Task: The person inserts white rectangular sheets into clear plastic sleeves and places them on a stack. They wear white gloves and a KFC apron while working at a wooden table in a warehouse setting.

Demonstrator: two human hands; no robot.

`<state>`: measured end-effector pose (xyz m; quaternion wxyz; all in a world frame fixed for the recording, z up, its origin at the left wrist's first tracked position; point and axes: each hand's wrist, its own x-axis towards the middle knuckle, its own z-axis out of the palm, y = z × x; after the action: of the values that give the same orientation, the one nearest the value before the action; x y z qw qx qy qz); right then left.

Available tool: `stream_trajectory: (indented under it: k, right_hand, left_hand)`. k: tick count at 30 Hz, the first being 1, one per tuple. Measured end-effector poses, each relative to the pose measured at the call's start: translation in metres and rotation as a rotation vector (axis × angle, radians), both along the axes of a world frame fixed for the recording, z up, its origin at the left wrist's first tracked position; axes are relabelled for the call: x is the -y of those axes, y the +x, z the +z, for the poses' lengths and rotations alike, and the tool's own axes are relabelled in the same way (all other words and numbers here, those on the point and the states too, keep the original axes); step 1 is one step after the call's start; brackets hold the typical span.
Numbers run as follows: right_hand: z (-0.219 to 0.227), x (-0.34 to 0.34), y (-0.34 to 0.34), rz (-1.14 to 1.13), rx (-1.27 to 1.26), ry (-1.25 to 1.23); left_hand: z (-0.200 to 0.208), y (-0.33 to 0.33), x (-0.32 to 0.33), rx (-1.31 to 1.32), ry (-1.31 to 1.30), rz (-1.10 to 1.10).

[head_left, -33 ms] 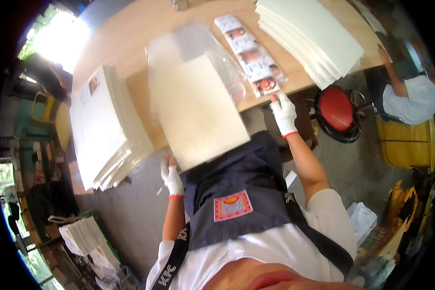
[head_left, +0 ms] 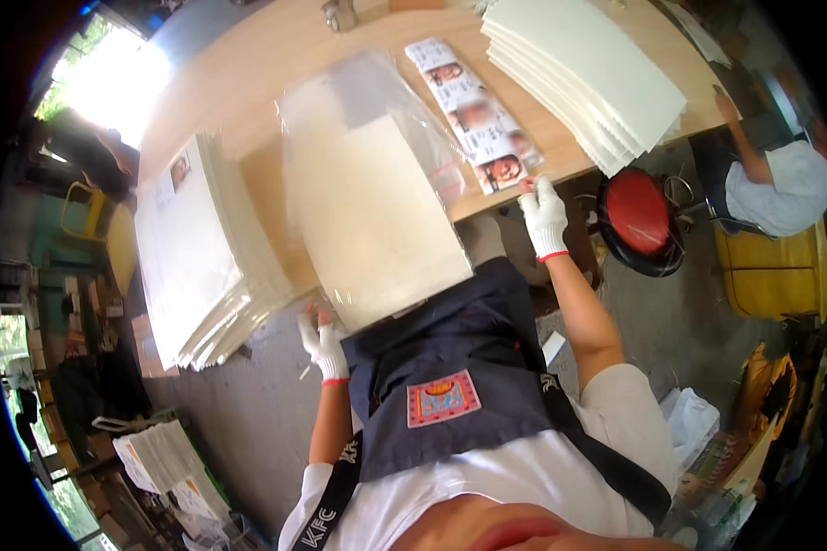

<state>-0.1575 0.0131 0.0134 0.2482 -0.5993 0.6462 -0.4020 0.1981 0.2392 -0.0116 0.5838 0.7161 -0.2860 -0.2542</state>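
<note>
My left hand (head_left: 322,346), in a white fingerless knit glove with a red cuff, hangs open just off the lower left corner of a cream board sheet (head_left: 377,220). The sheet lies partly in a clear plastic sleeve (head_left: 331,83), its near end jutting past the table edge against my dark apron (head_left: 423,340). In a matching glove, my right hand (head_left: 546,217) reaches to the near end of an overlapping row of printed cards with portraits (head_left: 487,129). Its fingers look slightly apart at the corner of the nearest card; whether they touch it I cannot tell.
On the left of the wooden table (head_left: 248,55) lies a stack of sleeved sheets (head_left: 188,248). A fanned pile of pale sheets (head_left: 588,78) is at the far right. A red stool (head_left: 639,211) stands beyond my right hand, near a seated person (head_left: 781,188). A metal cup (head_left: 338,14) stands at the back.
My left hand has dropped a little away from the sheet's corner, its fingers more spread. My right hand has shifted slightly to the right. The whole view has tilted slightly.
</note>
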Motion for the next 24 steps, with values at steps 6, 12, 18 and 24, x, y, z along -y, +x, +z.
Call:
stream_trajectory:
  k: [6,12,18,24]
  right_hand:
    - [-0.004,0.05,-0.029,0.059,0.136,0.383]
    - [0.012,0.048,-0.038,0.083,1.137,0.543]
    - [0.003,0.027,-0.045,0.074,1.22,0.592]
    - [-0.008,0.016,-0.042,-0.02,1.191,0.411]
  left_hand:
    - [0.06,-0.06,0.096,0.8,-0.106,-0.449]
    - [0.04,-0.162,0.182,-0.538,0.165,-1.046]
    - [0.034,-0.205,0.206,-1.002,0.089,-0.659]
    - [0.023,-0.211,0.208,-1.155,-0.084,-0.803]
